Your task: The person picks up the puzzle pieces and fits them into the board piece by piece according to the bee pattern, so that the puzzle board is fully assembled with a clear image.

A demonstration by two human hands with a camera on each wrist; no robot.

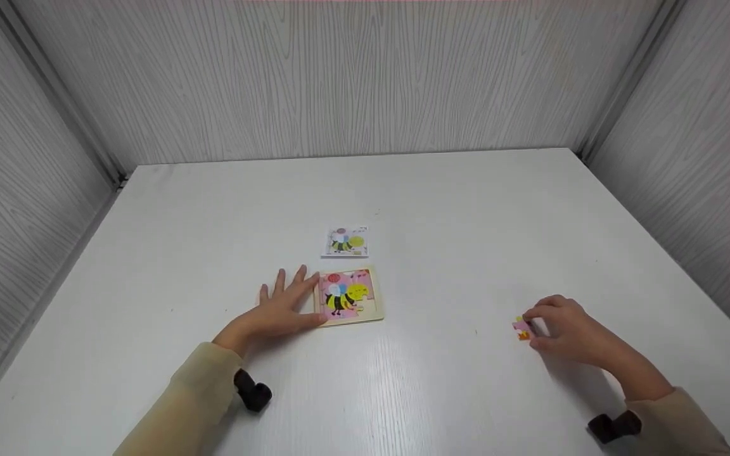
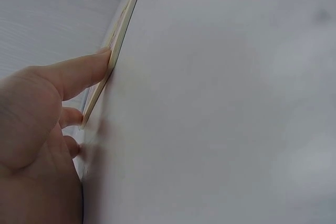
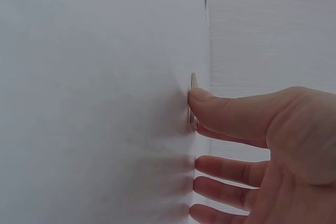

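A square wooden jigsaw puzzle [image 1: 376, 307] with a bee picture lies on the table, a bare gap at its lower right. My left hand [image 1: 286, 308] is spread at its left side, thumb on the near corner and index finger at the upper left edge; the left wrist view shows the thumb against the board [image 2: 123, 32]. Far to the right, my right hand [image 1: 568, 329] pinches a small pink and orange puzzle piece [image 1: 521, 329] between thumb and index finger. Seen edge-on in the right wrist view, the piece [image 3: 193, 80] is close to the tabletop, the other fingertips touching the surface.
Just beyond the puzzle lies a small white square card [image 1: 345, 256] bearing the same bee picture. The white table [image 1: 428, 392] is enclosed by pale wood-grain panels [image 1: 365, 82] at the back and both sides. A black wrist-camera mount [image 1: 253, 391] sits at the left sleeve.
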